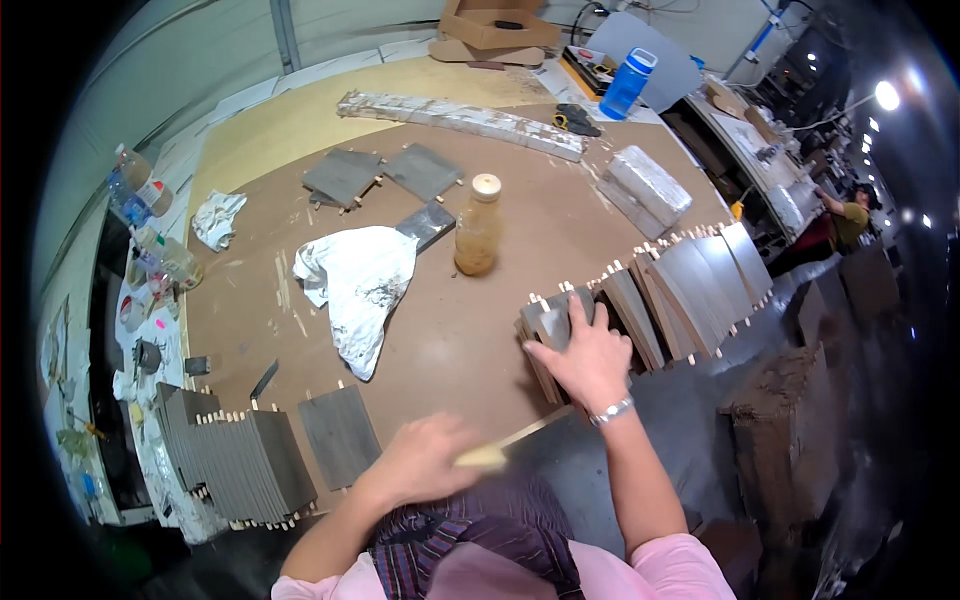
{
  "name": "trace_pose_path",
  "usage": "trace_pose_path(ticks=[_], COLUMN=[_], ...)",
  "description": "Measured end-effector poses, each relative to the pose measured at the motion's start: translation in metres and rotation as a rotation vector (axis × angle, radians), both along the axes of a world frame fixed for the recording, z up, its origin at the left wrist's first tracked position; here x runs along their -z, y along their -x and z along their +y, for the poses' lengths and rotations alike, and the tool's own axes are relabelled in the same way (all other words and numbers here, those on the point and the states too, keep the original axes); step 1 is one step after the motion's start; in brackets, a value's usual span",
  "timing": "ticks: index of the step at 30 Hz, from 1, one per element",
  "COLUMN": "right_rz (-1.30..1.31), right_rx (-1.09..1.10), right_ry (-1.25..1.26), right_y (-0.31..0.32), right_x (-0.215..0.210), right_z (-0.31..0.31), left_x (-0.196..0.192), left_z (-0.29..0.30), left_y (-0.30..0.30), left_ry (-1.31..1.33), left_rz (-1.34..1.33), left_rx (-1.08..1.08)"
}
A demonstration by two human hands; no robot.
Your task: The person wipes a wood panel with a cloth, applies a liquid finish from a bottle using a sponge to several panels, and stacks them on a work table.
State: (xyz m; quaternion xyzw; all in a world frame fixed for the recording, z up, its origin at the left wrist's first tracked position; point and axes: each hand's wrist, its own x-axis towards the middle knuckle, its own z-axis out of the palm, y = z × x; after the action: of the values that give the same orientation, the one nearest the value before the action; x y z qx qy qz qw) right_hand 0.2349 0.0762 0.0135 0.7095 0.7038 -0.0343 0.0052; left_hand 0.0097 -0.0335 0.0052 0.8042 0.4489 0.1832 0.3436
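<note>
My left hand [430, 455], smeared by motion, is closed around a thin tool with a pale yellow handle [483, 457]. Its narrow, light-coloured length points right toward the table's front edge; its exact kind is blurred. My right hand [590, 362] has its fingers spread over the near end of a row of grey-brown panels [700, 285] with short wooden dowels sticking out of their edges. The panels stand side by side, leaning, at the right of the table. A single dowelled panel [340, 435] lies to the left of my left hand.
Another row of dowelled panels [240, 455] stands front left. A white cloth [365, 280], a bottle of brownish liquid [478, 235] and several loose panels [422, 172] lie mid-table. A long bar [460, 122], wrapped block [645, 190] and blue bottle [628, 84] are farther back.
</note>
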Motion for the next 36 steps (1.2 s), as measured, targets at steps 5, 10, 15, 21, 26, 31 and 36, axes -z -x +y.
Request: trace_pose_path(ticks=[5,10,15,21,26,31,36], right_rz=[0.115,0.405,0.662,0.834,0.543,0.486,0.435], right_rx=[0.030,-0.057,-0.109,-0.308,-0.669,-0.979,-1.079], right_ry=[-0.237,-0.571,-0.646,0.060,0.148,0.022,0.046], right_y=[0.027,0.004,0.003,0.092,0.203,0.271,0.277], right_x=[0.009,-0.060,-0.075,0.024,0.077,0.105,0.130], right_z=[-0.003,-0.044,-0.075,-0.107,-0.134,-0.149,-0.157], left_x=[0.008,0.002,-0.012,-0.029,-0.026,-0.016,-0.006], left_z=[-0.032,-0.060,-0.089,-0.118,-0.147,-0.181,-0.190], left_y=[0.023,0.060,0.100,0.147,0.165,0.166,0.167], left_ry=[-0.042,-0.041,-0.086,-0.059,-0.172,-0.197,-0.233], left_rz=[-0.086,-0.185,-0.389,-0.954,-0.964,-1.063,-1.073], left_rx=[0.044,-0.045,-0.235,-0.631,-0.768,-0.959,-1.092])
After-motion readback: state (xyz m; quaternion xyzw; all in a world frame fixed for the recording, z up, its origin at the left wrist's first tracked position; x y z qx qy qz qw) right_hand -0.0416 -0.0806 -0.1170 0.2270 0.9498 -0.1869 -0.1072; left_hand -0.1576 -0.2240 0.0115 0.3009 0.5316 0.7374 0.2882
